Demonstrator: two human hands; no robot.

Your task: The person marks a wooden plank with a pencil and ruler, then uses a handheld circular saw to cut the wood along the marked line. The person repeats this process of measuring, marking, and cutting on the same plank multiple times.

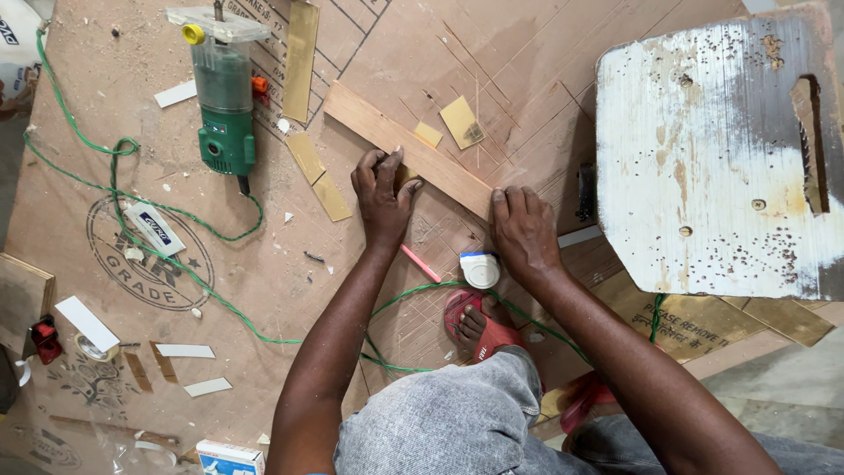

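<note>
Both hands press flat on a wood strip point(406, 151) lying on the board point(290, 264): left hand point(384, 195) fingers spread at its middle, right hand point(525, 230) on its near end, neither gripping. A tape measure point(480, 269) and pink pencil point(421, 263) lie between the wrists; a green trimmer point(224, 97) sits beyond the left hand.

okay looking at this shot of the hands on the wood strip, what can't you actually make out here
All in the head view:
- Underside of the wood strip: it lies flat on the board.
- Whatever sits under the left hand and right hand: fingers cover it.
- Floor beneath the white stool: the seat hides it.
- Green router: its bit is too small to tell.
- Blue and white box: cut off by the bottom edge.
</note>
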